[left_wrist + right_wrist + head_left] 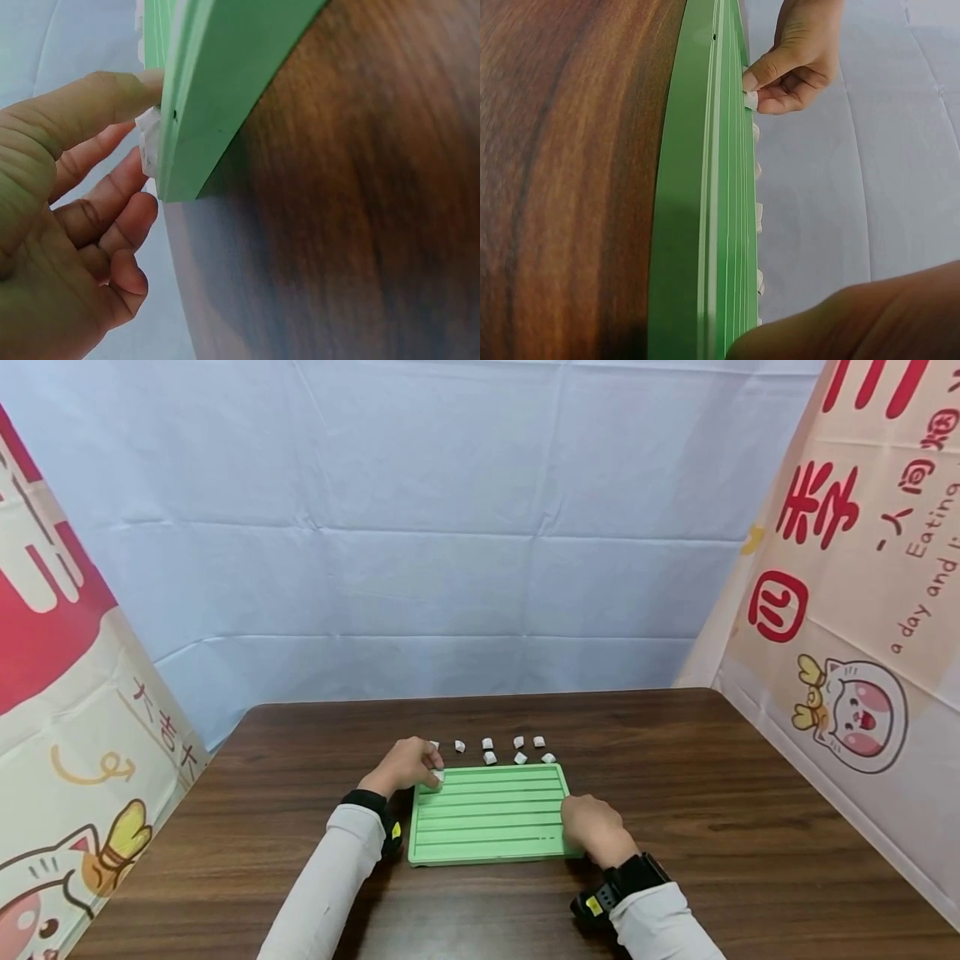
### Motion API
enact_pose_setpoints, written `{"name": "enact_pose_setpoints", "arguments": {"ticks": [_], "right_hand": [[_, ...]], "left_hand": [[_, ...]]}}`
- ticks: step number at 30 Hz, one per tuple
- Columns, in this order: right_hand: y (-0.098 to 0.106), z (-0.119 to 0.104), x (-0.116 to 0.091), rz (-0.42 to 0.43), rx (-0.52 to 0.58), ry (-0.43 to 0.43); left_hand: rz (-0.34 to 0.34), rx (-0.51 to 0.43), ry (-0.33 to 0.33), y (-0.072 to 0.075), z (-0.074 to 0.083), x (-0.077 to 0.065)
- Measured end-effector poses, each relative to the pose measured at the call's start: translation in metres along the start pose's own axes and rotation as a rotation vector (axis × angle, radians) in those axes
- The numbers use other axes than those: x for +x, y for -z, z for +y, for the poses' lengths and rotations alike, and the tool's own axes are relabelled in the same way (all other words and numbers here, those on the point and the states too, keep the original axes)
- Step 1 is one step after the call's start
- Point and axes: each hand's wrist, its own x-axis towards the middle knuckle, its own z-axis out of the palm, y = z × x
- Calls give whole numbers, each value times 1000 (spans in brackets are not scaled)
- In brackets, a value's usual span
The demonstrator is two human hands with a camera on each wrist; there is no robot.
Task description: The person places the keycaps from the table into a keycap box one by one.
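A light green tray (487,820) with raised parallel ridges lies on the table. At its far left corner my left hand (407,766) pinches a small white block (150,141) between thumb and fingers, right against the tray's edge. The block has uneven facets in the left wrist view. My right hand (594,829) grips the tray's right edge, its fingers mostly hidden in the head view. Only a blurred part of that hand shows low in the right wrist view. Beyond the tray's far edge, several white blocks (490,758) lie in two loose rows.
The dark wooden table (712,793) extends around the tray on all sides. A pale blue cloth (450,568) hangs behind it. Printed cloths with red lettering and cartoon cats (862,718) flank the table left and right.
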Motion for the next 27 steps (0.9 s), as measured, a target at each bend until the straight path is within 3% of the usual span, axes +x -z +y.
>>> {"name": "enact_pose_setpoints", "arguments": {"ticks": [10, 27], "right_hand": [[0, 0, -1, 15, -2, 11], [-2, 1, 3, 7, -9, -14]], "left_hand": [[-16, 3, -45, 2, -1, 2], [-53, 27, -13, 5, 5, 1]]}}
